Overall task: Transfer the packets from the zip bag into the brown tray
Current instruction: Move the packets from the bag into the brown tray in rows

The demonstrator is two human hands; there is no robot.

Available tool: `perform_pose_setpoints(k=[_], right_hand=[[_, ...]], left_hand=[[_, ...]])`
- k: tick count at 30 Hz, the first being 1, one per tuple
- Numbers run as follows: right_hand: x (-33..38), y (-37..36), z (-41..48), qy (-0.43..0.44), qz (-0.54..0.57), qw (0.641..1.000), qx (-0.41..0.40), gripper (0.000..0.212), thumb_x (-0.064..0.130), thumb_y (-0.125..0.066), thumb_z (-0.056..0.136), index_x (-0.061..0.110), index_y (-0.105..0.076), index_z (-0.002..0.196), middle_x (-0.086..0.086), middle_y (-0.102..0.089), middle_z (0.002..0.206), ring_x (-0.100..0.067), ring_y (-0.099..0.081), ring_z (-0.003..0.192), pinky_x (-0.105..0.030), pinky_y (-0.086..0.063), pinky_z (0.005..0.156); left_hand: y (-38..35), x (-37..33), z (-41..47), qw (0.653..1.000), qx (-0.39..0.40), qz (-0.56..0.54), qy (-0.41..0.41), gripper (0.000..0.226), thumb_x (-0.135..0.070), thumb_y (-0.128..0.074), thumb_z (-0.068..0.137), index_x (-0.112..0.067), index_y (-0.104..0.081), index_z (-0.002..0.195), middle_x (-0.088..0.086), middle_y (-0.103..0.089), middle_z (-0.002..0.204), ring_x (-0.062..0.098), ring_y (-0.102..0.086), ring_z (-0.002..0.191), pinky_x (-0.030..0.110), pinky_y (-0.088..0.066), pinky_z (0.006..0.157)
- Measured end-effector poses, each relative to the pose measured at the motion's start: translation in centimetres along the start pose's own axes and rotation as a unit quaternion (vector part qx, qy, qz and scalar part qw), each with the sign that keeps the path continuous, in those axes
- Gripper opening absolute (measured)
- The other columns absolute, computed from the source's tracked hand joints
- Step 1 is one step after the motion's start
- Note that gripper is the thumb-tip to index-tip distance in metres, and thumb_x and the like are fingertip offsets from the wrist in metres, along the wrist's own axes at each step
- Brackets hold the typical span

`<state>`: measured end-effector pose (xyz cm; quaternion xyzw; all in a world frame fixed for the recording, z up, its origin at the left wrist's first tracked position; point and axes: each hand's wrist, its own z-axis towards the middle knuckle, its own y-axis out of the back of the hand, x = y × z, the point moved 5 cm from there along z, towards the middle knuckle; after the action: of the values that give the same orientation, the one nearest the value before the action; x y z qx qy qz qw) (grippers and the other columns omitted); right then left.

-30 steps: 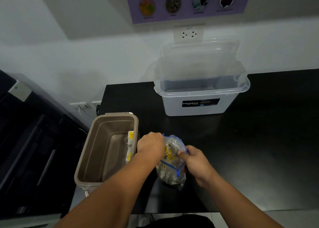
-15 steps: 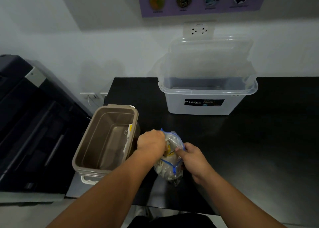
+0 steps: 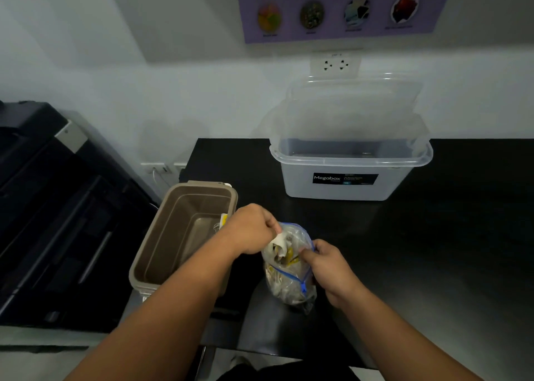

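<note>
**Two hands at the mouth of a zip bag, brown tray alongside**

A black surface (image 3: 433,250) runs along a white wall, with a dark machine (image 3: 57,222) to its left. At the back stands a clear storage box (image 3: 346,184), its lid (image 3: 352,112) propped upright behind it. The brown tray (image 3: 185,227) sits at the surface's left edge, one yellow-and-white packet (image 3: 223,222) leaning against its right inner wall. Just right of the tray, the zip bag (image 3: 289,282) stands open on the surface, stuffed with packets. The right hand (image 3: 329,268) pinches the bag's blue-lined rim, fingers curled. The left hand (image 3: 251,230), fingers closed, grips a white packet (image 3: 278,240) at the bag's mouth.
</note>
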<state>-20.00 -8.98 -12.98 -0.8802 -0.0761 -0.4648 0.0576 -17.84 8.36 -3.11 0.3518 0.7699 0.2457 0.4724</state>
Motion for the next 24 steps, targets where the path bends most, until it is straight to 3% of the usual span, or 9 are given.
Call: perform_pose_setpoints(k=[3,5,9,10,12,15,18,21,24], right_hand=[[0.4,-0.7,-0.2,-0.015,0.022,1.0,-0.003,0.011,0.016,-0.061,0.102,0.011,-0.068,0.108,-0.008,-0.079,0.099,-0.02,-0.078,0.089,-0.035,-0.06,0.072],[0.5,-1.2,-0.3,-0.022,0.029,0.999,-0.007,0.011,0.017,-0.061,0.103,0.012,-0.068,0.11,-0.007,-0.079,0.098,-0.02,-0.078,0.087,-0.035,-0.06,0.071],[0.3,-1.8,-0.1,-0.027,0.035,0.998,-0.033,0.012,0.015,-0.061,0.102,0.01,-0.068,0.11,-0.008,-0.08,0.095,-0.024,-0.079,0.086,-0.041,-0.063,0.074],[0.2,-1.9,0.0,-0.026,0.036,0.998,-0.043,0.012,0.015,-0.062,0.102,0.01,-0.068,0.11,-0.009,-0.08,0.095,-0.025,-0.079,0.086,-0.043,-0.063,0.075],[0.1,-2.2,0.0,-0.024,0.04,0.997,-0.057,0.012,0.015,-0.062,0.102,0.01,-0.069,0.111,-0.009,-0.08,0.094,-0.026,-0.079,0.086,-0.043,-0.063,0.076],[-0.2,-2.8,-0.1,-0.02,0.042,0.996,-0.076,0.012,0.015,-0.061,0.102,0.01,-0.069,0.11,-0.009,-0.081,0.092,-0.027,-0.079,0.086,-0.042,-0.061,0.073],[-0.4,-3.4,-0.3,-0.016,0.043,0.995,-0.094,0.013,0.015,-0.061,0.102,0.009,-0.069,0.11,-0.011,-0.08,0.094,-0.029,-0.078,0.088,-0.044,-0.061,0.076],[-0.6,-4.1,-0.6,-0.013,0.055,0.992,-0.11,0.01,0.013,-0.06,0.102,0.009,-0.068,0.107,-0.014,-0.079,0.095,-0.03,-0.077,0.085,-0.039,-0.058,0.069],[-1.0,-4.6,-0.8,-0.009,0.069,0.99,-0.124,0.011,0.013,-0.06,0.102,0.008,-0.068,0.107,-0.014,-0.079,0.095,-0.031,-0.076,0.087,-0.038,-0.057,0.069]], left_hand=[[1.6,0.2,-0.7,0.996,0.044,-0.069,-0.019,0.02,-0.011,-0.075,0.086,-0.019,-0.077,0.104,-0.007,-0.075,0.09,0.005,-0.069,0.088,0.017,-0.051,0.084],[3.0,0.7,-1.3,0.991,0.072,-0.111,-0.035,0.029,-0.009,-0.081,0.08,-0.016,-0.076,0.108,-0.001,-0.077,0.089,0.01,-0.073,0.088,0.021,-0.054,0.088],[7.2,2.7,-1.6,0.993,-0.04,-0.096,-0.063,0.011,-0.019,-0.083,0.081,-0.021,-0.079,0.091,0.0,-0.077,0.083,0.005,-0.069,0.074,0.022,-0.054,0.075],[8.2,3.2,-1.6,0.991,-0.066,-0.092,-0.073,0.008,-0.023,-0.083,0.081,-0.022,-0.079,0.088,0.001,-0.077,0.082,0.007,-0.066,0.071,0.028,-0.055,0.073],[9.7,4.7,-1.6,0.989,-0.079,-0.1,-0.073,0.008,-0.028,-0.083,0.081,-0.024,-0.078,0.085,0.004,-0.076,0.082,0.011,-0.064,0.069,0.038,-0.057,0.078],[11.2,7.1,-2.0,0.993,-0.073,-0.084,-0.047,0.012,-0.037,-0.081,0.081,-0.025,-0.077,0.082,0.001,-0.075,0.08,0.012,-0.066,0.071,0.034,-0.055,0.075],[11.5,9.3,-2.0,0.993,-0.056,-0.096,-0.026,0.007,-0.028,-0.078,0.084,-0.023,-0.076,0.083,0.0,-0.076,0.082,0.016,-0.07,0.076,0.034,-0.056,0.073],[10.7,11.2,-1.6,0.991,-0.018,-0.131,0.005,0.002,-0.016,-0.074,0.089,-0.016,-0.073,0.091,0.009,-0.077,0.084,0.028,-0.072,0.078,0.041,-0.059,0.077],[9.6,12.4,-1.1,0.989,0.019,-0.145,0.016,0.01,-0.01,-0.071,0.091,-0.012,-0.07,0.1,0.01,-0.077,0.088,0.016,-0.072,0.072,0.038,-0.06,0.079]])
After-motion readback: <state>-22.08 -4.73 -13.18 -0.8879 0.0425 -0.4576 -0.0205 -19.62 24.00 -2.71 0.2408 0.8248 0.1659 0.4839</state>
